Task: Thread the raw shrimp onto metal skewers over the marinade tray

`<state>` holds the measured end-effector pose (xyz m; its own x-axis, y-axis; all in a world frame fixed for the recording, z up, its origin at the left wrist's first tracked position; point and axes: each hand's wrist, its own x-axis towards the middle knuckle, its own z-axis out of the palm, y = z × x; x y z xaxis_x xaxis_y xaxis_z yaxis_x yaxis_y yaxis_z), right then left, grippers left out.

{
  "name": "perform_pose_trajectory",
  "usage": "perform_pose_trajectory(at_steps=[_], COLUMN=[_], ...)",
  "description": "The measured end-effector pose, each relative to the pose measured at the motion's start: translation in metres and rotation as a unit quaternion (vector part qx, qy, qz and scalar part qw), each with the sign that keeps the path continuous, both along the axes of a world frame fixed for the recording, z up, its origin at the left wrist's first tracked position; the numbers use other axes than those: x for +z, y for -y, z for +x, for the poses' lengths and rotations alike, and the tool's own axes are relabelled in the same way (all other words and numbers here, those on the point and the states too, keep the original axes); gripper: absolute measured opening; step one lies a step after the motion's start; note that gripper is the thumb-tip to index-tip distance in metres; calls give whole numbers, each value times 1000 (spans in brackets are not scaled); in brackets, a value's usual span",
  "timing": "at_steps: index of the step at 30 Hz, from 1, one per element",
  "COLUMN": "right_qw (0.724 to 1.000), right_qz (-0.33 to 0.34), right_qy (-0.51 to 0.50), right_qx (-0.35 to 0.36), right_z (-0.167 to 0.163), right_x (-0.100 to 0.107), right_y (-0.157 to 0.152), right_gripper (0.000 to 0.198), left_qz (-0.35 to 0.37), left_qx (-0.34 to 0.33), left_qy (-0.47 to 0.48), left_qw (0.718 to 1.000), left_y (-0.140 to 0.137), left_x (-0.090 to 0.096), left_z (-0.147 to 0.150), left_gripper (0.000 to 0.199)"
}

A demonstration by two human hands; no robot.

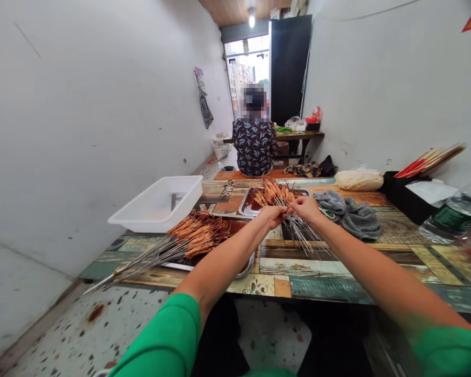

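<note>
Both my hands are together over the far metal tray [244,205], at a bunch of skewers [298,233] with reddish-brown meat on their upper ends. My left hand [273,215] is closed around the bare metal sticks just below the meat. Close beside it, my right hand [306,208] pinches at the same sticks; the fingertips partly hide what they grip. More meat skewers [198,235] lie in the nearer metal tray [245,269], their long sticks reaching out over its left side past the table edge.
A white plastic tub [157,207] stands at the table's left. Grey gloves [357,217], a noodle-like bag [359,179], a black box [406,199] with wooden sticks and a water bottle [453,217] are at right. A person [254,144] sits beyond the table, back turned.
</note>
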<state>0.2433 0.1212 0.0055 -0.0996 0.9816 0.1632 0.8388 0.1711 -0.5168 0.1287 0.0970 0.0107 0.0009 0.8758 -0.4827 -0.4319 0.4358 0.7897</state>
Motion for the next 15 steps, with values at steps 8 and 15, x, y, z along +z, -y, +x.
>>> perform_pose_trajectory(at_steps=[8,15], right_qw=[997,992], right_qz=[36,27], right_qy=[42,52], right_qx=[48,111], right_z=[-14,-8], right_x=[7,13], right_y=[32,35], right_gripper=[28,29], left_qz=[-52,-21], left_qx=[-45,-63], left_qy=[22,13], left_qw=[997,998], left_y=[-10,-8], left_x=[-11,-13], left_z=[-11,-18], left_gripper=[16,21])
